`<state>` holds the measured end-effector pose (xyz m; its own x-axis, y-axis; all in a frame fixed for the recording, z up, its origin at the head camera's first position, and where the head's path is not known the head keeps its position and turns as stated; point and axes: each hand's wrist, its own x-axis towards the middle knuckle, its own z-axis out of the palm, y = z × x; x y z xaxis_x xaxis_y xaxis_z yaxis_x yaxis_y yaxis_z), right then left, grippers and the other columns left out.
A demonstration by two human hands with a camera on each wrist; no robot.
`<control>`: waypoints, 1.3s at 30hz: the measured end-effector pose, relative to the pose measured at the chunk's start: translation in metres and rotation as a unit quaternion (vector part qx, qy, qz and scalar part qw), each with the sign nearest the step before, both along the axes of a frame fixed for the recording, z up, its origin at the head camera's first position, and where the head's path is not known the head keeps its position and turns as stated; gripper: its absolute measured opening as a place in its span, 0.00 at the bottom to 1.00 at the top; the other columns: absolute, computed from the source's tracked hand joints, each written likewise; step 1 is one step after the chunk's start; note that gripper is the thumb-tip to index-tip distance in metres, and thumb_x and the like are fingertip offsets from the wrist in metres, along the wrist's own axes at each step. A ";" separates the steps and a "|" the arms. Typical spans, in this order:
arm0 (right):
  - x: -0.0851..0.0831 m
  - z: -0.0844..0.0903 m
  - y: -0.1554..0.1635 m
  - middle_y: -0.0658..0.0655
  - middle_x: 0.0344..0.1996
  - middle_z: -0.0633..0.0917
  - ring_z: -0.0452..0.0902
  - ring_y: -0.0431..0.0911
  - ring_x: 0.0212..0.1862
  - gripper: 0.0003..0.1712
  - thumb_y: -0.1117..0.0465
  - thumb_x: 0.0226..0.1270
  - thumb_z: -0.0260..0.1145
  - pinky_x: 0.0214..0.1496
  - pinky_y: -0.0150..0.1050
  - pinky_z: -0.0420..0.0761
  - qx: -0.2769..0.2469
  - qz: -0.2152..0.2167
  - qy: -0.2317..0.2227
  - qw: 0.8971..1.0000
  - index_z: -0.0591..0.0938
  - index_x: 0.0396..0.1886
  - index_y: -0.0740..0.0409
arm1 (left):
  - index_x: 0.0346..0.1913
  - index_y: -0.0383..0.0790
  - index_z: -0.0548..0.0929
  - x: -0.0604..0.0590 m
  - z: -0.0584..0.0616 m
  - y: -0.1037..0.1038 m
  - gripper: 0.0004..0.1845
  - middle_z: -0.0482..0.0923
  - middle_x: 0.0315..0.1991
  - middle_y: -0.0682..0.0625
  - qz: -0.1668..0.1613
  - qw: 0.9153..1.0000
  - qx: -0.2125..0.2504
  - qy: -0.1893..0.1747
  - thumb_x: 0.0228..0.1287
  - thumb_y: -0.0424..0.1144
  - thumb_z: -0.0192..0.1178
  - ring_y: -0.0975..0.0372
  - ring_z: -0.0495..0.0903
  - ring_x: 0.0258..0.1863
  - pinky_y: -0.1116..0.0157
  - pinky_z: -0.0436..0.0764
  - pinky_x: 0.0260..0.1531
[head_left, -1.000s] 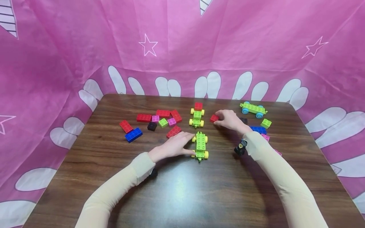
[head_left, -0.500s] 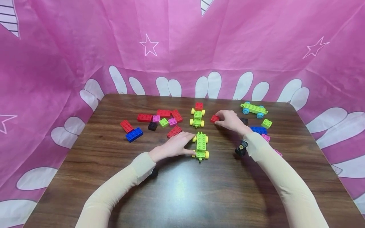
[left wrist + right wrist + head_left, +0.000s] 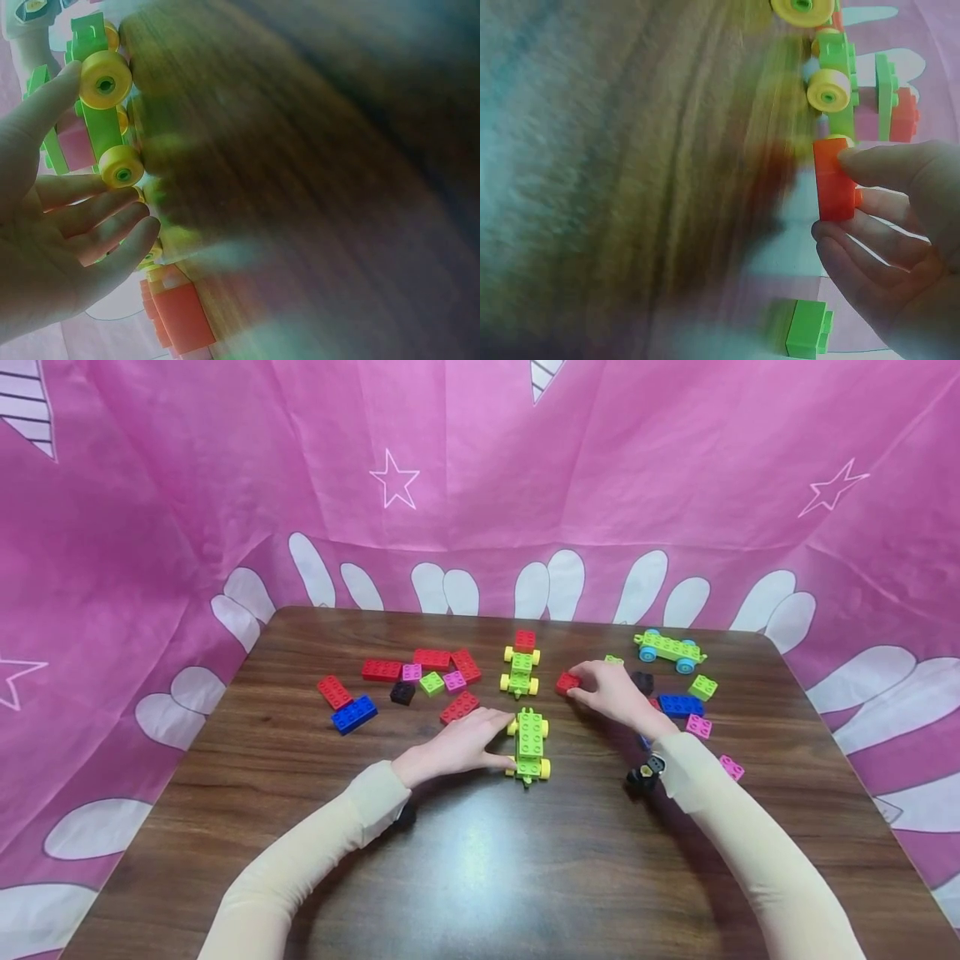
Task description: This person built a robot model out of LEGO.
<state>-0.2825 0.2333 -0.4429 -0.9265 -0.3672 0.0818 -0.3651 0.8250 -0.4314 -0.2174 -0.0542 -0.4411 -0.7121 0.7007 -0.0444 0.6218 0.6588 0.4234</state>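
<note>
A lime green wheeled chassis (image 3: 530, 743) with yellow wheels stands on the dark wooden table (image 3: 480, 860). My left hand (image 3: 506, 742) lies flat beside it, its thumb and straight fingers (image 3: 112, 225) touching the chassis (image 3: 101, 112) at its left wheels. To the right, my right hand (image 3: 573, 687) pinches a small red brick (image 3: 566, 682) between thumb and fingers (image 3: 885, 165); the brick (image 3: 834, 180) sits just above the table. A second green chassis (image 3: 519, 670) carrying a red brick (image 3: 524, 640) stands just behind.
Red (image 3: 382, 670), blue (image 3: 352, 714), black, green and pink bricks lie at the left. At the right are a green chassis with blue wheels (image 3: 667, 647), a green brick (image 3: 701, 687), a blue brick (image 3: 681, 704) and pink bricks (image 3: 697, 726). Pink cloth surrounds the table.
My right hand has drawn back a little toward me with the red brick, uncovering a small green brick behind it. The left hand and the near chassis have stayed put.
</note>
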 end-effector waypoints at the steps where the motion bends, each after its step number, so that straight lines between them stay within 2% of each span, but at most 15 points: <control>1: 0.003 0.000 0.000 0.65 0.50 0.86 0.81 0.57 0.52 0.21 0.57 0.65 0.70 0.58 0.56 0.80 -0.004 0.001 0.003 1.000 0.82 0.54 0.65 | 0.71 0.32 0.67 0.000 0.000 0.000 0.44 0.71 0.69 0.40 -0.001 1.000 0.001 -0.001 0.61 0.57 0.67 0.50 0.70 0.69 0.54 0.70 0.70; 12: 0.028 0.004 -0.004 0.63 0.51 0.86 0.81 0.56 0.55 0.22 0.58 0.64 0.71 0.58 0.55 0.81 -0.038 0.006 0.009 0.999 0.82 0.55 0.62 | 0.71 0.32 0.67 0.000 -0.002 0.001 0.44 0.71 0.69 0.40 -0.003 1.000 0.002 -0.003 0.61 0.56 0.67 0.50 0.70 0.69 0.55 0.70 0.71; 22: 0.049 0.010 -0.010 0.60 0.50 0.86 0.84 0.52 0.50 0.22 0.59 0.63 0.72 0.54 0.52 0.85 -0.057 0.018 0.021 0.998 0.82 0.55 0.59 | 0.71 0.32 0.67 0.000 -0.003 0.002 0.44 0.71 0.69 0.40 -0.005 1.000 0.004 -0.002 0.60 0.57 0.67 0.50 0.71 0.69 0.55 0.70 0.70; 39: 0.067 0.029 -0.027 0.57 0.47 0.86 0.86 0.49 0.48 0.22 0.61 0.60 0.74 0.50 0.46 0.87 -0.085 0.066 0.071 0.992 0.82 0.54 0.58 | 0.72 0.32 0.66 -0.002 -0.003 0.000 0.45 0.70 0.70 0.40 0.001 1.000 0.007 -0.013 0.61 0.57 0.67 0.50 0.70 0.69 0.54 0.69 0.71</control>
